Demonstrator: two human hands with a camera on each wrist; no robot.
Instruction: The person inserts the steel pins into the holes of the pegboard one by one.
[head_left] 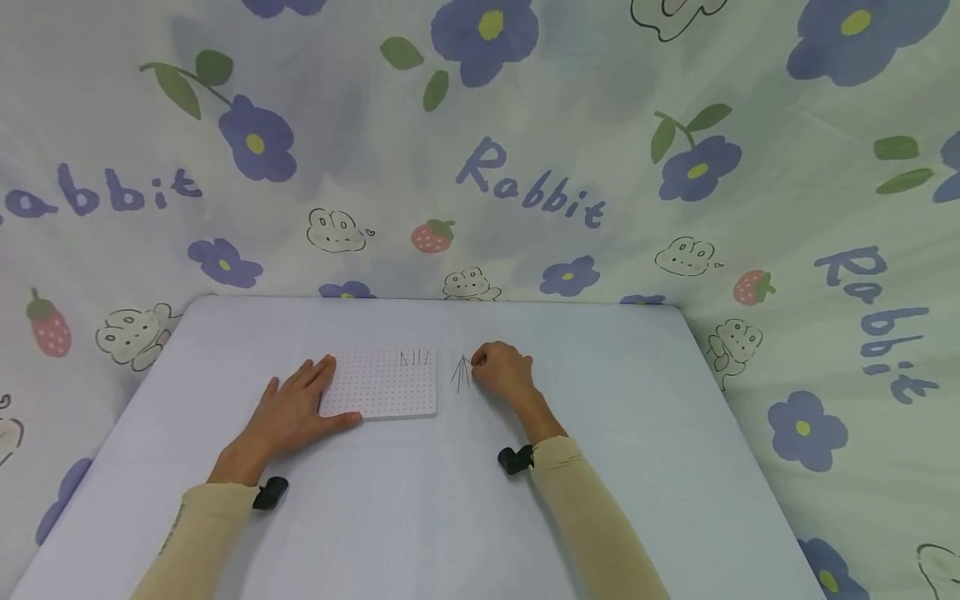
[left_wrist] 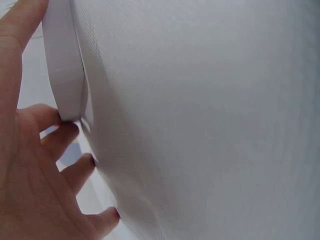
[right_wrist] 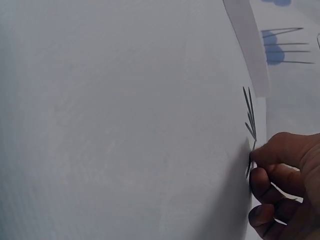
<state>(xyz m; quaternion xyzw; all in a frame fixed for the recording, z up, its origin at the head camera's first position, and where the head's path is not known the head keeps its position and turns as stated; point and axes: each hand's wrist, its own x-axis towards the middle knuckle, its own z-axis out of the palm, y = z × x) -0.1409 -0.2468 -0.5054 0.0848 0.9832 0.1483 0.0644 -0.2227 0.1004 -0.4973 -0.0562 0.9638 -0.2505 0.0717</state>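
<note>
A white pegboard [head_left: 382, 400] with rows of small holes lies on the table. Several thin dark pins [head_left: 415, 358] stand in its back right part; in the right wrist view these pins [right_wrist: 292, 51] stick out past the board's edge. My left hand [head_left: 296, 412] rests spread round the board's near left corner, thumb along the front edge, fingers at the left side. Right of the board, several loose pins [head_left: 462, 372] lie fanned out on the table. My right hand [head_left: 506, 372] pinches one thin pin [right_wrist: 248, 171] between thumb and forefinger beside them, its other fingers curled.
The white table [head_left: 420, 500] ends at a back edge against a patterned cloth [head_left: 390, 167] with flowers and rabbits. Both wrists carry small black cameras [head_left: 516, 460] close above the tabletop.
</note>
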